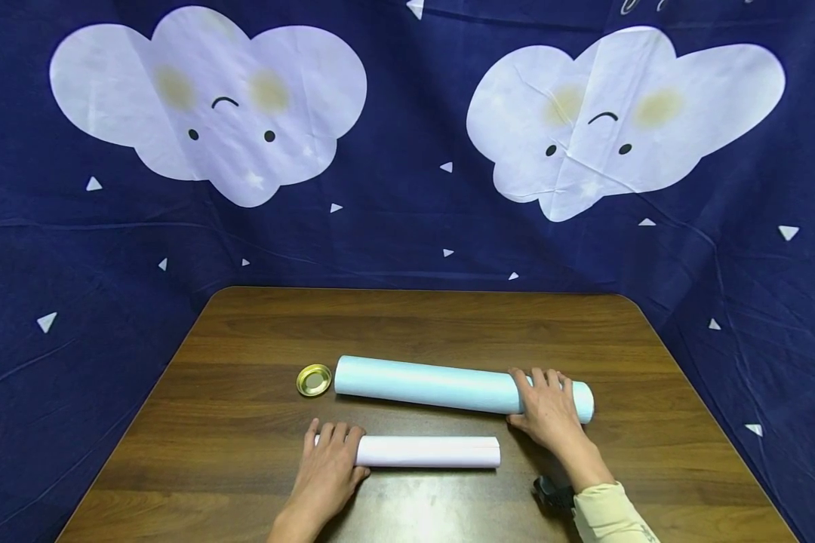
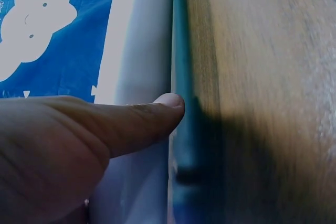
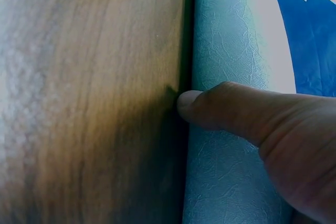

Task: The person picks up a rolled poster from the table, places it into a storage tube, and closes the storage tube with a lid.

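Observation:
A white paper roll (image 1: 428,452) lies crosswise near the front of the table, and my left hand (image 1: 329,464) grips its left end. In the left wrist view the thumb (image 2: 136,124) presses along the roll's near side. Farther back lies a longer light blue tube (image 1: 421,382), slightly slanted. My right hand (image 1: 550,411) holds that tube close to its right end, fingers over the top. The right wrist view shows the thumb (image 3: 226,106) against the tube's creased, leathery surface. Beside the tube's left end sits a round gold lid (image 1: 314,380), touched by neither hand.
All of this is on a brown wooden table (image 1: 244,324) with rounded far corners. Behind it hangs a dark blue cloth (image 1: 407,226) printed with white clouds and small triangles. A black device (image 1: 553,494) sits at my right wrist, beside a pale yellow sleeve (image 1: 611,513).

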`<state>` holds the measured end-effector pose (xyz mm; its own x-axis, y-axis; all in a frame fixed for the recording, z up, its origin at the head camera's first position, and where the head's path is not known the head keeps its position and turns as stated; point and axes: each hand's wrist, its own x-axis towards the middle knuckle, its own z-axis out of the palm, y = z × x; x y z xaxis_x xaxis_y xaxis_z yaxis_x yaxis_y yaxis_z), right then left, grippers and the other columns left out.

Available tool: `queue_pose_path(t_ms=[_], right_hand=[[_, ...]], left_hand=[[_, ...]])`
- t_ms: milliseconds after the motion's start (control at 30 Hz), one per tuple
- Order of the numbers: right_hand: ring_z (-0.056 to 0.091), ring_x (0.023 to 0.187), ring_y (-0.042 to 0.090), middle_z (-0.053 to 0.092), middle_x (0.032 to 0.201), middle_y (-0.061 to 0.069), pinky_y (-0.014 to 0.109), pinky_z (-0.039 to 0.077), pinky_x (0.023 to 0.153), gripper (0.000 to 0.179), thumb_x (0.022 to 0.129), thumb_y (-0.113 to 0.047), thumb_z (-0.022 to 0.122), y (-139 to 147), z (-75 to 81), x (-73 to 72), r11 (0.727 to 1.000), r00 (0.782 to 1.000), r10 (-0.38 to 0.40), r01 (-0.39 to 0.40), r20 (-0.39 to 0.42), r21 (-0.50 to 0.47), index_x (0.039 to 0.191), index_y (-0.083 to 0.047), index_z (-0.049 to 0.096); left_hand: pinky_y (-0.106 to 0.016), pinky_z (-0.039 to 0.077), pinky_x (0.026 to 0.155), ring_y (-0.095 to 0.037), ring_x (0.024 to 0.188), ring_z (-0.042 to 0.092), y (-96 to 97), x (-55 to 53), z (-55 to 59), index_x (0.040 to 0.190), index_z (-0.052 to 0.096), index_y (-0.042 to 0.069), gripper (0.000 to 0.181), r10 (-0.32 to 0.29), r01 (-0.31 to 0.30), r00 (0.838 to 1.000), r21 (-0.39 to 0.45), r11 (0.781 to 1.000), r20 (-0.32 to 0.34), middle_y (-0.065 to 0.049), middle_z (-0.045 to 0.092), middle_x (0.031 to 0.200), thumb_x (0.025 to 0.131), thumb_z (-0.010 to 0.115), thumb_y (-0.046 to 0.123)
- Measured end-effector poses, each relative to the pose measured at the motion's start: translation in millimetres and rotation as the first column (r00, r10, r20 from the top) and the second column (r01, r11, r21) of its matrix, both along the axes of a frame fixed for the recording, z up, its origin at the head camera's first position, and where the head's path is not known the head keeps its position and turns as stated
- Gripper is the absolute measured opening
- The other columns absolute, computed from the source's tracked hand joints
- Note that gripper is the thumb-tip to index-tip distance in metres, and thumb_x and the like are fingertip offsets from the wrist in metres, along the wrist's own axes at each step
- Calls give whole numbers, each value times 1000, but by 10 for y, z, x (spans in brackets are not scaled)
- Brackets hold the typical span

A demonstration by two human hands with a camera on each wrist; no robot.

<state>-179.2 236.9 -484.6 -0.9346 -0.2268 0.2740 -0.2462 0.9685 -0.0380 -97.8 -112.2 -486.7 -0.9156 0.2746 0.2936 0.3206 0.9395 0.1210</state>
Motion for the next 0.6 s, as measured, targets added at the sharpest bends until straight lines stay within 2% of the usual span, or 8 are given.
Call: queue_pose_path(t_ms=[600], right_hand=[[52,102,43,61,106,18,58,35,87,74,58,-31,88,21,-12,-22,999,1000,21,-21,-5,-34,122,-13,56]], left_hand=[[-57,35,102,-26,96,57,-38,23,102,101,61,12,50,-1,2,999,23,1000,-40,-6,63,95,61,84,31]])
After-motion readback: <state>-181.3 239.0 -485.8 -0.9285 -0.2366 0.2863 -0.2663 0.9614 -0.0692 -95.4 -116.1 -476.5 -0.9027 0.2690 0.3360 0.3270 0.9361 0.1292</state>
